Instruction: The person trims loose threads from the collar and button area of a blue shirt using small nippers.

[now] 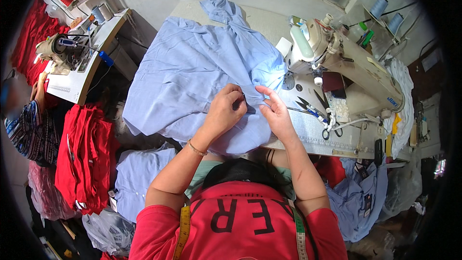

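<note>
A light blue shirt (187,67) lies spread across the sewing table, its near part hanging over the front edge toward my lap. My left hand (226,109) is closed, with thumb and fingertips pinching a folded edge of the cloth. Close by on the right, my right hand (276,115) grips the same small folded piece between thumb and forefinger. Both hands are just left of the sewing machine (346,62), and part of the shirt lies bunched under its light. The fingers partly hide the exact piece they hold.
Black scissors (328,123) and thread snips (308,107) lie on the machine bed at right. Blue thread cones (379,6) stand behind. At left are a second machine (55,55), another person's hand (39,89) and stacked red garments (84,159). Blue garments (358,197) hang at lower right.
</note>
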A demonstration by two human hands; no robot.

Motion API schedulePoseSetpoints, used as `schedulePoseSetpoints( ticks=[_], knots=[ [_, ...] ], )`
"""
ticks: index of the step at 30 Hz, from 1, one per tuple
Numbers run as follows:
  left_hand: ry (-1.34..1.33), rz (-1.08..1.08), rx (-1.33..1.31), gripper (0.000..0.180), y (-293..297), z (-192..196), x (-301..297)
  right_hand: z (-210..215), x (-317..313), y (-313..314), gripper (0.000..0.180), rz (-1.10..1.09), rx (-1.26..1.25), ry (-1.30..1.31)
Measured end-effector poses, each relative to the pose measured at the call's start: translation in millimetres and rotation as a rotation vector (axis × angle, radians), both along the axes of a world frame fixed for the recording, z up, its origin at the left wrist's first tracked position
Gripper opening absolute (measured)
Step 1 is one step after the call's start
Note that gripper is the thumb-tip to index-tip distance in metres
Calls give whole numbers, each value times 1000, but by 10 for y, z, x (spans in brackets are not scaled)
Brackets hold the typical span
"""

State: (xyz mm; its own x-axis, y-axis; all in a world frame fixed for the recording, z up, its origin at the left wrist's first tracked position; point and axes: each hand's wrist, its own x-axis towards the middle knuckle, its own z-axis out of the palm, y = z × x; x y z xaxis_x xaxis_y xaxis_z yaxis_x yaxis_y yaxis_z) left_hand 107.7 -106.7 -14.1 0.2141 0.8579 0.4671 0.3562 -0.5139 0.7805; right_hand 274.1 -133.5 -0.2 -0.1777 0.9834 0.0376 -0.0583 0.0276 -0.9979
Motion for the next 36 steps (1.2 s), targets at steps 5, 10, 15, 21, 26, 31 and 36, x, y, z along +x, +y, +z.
schedulePoseSetpoints(
  ticks=[5, 10, 15, 21, 26, 31, 36],
  knots=[
    [-107, -42, -173, 10, -40, 37, 1, -28, 92, -4, 51, 71, -140, 138],
    [-92, -44, -235, 9, -49, 50, -31, 75, 13, -67, 45, -1, 2, 69],
    [-186, -261, -257, 29, -68, -68, -94, 102, -74, -117, 42, -7, 190, -174],
    [-454, -645, -600, 71, -119, 34, -277, 460, -302, -209, 54, 69, 601, -822],
    [-277, -147, -518, 30, -71, -129, -125, 569, -473, -196, 54, 67, 766, -1104],
    [-866, -273, -809, 18, -1, -37, -121, 497, -31, 34, 34, -104, 493, -765],
    [-872, -278, -898, 18, 42, 17, -151, 226, 893, -88, 40, -301, 296, -1425]
  ],
)
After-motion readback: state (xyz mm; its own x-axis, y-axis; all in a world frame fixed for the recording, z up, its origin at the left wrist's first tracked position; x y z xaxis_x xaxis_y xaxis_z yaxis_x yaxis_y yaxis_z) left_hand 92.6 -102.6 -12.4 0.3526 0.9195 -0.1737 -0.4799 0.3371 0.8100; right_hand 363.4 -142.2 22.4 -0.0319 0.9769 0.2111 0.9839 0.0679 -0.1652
